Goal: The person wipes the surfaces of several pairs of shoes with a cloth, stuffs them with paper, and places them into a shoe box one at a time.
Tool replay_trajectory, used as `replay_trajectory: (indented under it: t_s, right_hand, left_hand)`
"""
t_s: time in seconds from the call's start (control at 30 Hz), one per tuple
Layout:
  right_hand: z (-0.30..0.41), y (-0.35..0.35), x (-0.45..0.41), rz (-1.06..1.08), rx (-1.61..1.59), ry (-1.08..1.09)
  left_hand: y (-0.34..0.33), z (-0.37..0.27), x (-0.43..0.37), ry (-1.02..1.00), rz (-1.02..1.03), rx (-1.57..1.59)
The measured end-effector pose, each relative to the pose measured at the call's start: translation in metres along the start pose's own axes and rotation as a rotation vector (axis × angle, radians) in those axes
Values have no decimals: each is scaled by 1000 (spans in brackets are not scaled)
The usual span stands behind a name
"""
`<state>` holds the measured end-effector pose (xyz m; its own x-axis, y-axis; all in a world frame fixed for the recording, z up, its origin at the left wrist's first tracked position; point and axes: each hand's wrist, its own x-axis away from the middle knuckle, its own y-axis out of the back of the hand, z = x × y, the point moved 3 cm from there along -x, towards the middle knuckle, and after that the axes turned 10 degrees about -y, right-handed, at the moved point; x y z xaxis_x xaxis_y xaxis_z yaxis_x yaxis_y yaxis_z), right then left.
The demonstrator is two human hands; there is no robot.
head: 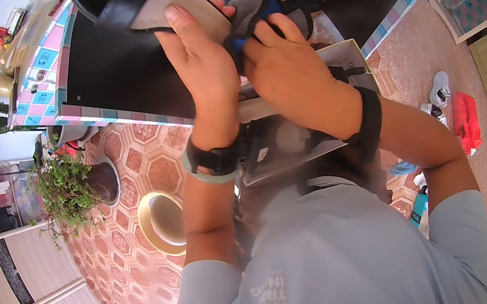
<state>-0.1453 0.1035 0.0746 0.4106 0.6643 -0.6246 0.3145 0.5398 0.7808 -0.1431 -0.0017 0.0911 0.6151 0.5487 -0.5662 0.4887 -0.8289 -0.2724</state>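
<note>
My left hand (203, 61) grips a black-and-beige item (183, 4), apparently a slipper, with the thumb lying on its beige face. Its far end runs out past the top of the view. Bunched in my right hand (293, 75) is a grey and blue cloth (255, 8) with dark edging, close against the item's near end. Both wrists wear black bands. Below the hands, an open box (342, 49) holds a dark object (267, 145), partly hidden by my right hand and forearm.
A black-surfaced piece of furniture (126, 70) with pink-and-blue checked edges stands in front. On the tiled floor at left are a potted plant (66, 185) and a cream round basin (163, 224). White sneakers (439, 90) and a red plastic bag (465, 122) lie at right.
</note>
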Motion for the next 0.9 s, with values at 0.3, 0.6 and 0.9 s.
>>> replay_trajectory:
  t_s: [0.3, 0.6, 0.9]
  right_hand:
    - [-31, 20, -1, 551, -616, -19]
    - [-119, 29, 28, -80, -1993, -1074]
    - [-38, 12, -4, 138, -1257, -443]
  left_hand:
    - [-7, 1, 12, -63, 16, 52]
    - [36, 29, -24, 306, -267, 692]
    - [6, 21, -2, 529, -221, 709]
